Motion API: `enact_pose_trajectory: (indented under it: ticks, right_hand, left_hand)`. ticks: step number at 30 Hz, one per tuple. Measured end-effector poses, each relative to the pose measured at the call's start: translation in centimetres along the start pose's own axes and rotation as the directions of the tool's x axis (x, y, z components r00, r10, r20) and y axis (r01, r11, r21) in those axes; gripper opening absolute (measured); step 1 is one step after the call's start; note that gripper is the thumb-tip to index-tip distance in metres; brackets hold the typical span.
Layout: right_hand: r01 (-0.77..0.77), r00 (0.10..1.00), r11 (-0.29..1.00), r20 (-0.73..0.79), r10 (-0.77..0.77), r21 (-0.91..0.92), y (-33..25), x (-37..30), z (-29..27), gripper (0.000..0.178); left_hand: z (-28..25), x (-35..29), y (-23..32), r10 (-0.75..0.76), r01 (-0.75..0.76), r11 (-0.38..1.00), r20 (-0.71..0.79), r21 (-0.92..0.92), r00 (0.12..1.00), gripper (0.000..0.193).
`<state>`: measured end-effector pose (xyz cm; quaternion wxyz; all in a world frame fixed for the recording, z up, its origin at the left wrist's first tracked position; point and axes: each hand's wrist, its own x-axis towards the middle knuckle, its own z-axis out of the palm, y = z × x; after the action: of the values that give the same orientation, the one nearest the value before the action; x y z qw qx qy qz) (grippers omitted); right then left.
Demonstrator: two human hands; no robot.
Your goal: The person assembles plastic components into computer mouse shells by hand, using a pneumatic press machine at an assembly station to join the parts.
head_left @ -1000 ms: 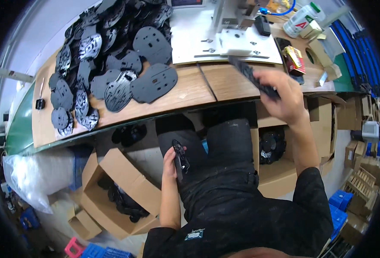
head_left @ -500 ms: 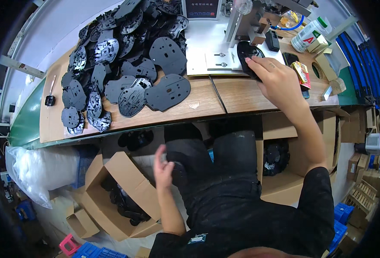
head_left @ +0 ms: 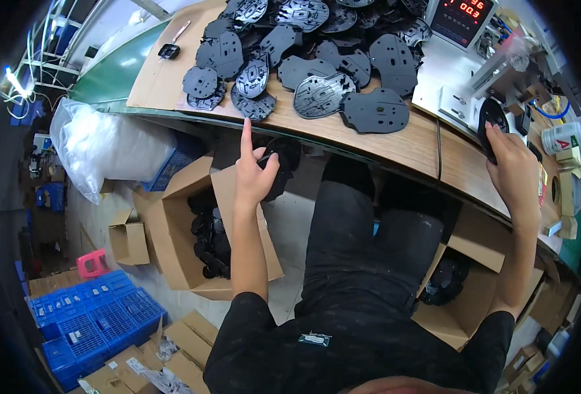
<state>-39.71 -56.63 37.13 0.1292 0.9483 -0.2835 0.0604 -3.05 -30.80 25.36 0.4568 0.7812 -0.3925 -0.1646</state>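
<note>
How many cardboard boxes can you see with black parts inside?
2: the left box, below the left hand in the picture, and the right box, right of the person's legs. Each shows black parts inside; more may be hidden.

A wood-topped workbench point(head_left: 418, 146) stretched from beyond the left hand point(head_left: 254, 176) to beneath the right hand point(head_left: 510, 164), its green surface point(head_left: 110, 77) showing farther left. A pale wall point(head_left: 118, 38) rose behind. Well left of the left hand, a white light point(head_left: 18, 82) glowed; below that hand lay a pale floor point(head_left: 291, 213).
</note>
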Motion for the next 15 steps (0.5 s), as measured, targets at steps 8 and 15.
enact_pose_trajectory:
  ticks: [8, 15]
  right_hand:
    - [-0.005, 1.0, 1.0, 0.012, 0.005, -0.013, -0.3, 0.3, -0.1, 0.057]
    - [-0.019, 1.0, 1.0, 0.023, 0.019, 0.003, -0.4, 0.3, -0.3, 0.058]
  left_hand:
    - [-0.1, 0.1, -1.8, 0.046, -0.052, 0.995, -0.065, -0.089, 0.997, 0.087]
    - [-0.3, 0.2, -1.5, -0.019, 0.019, 0.989, -0.001, -0.148, 1.0, 0.086]
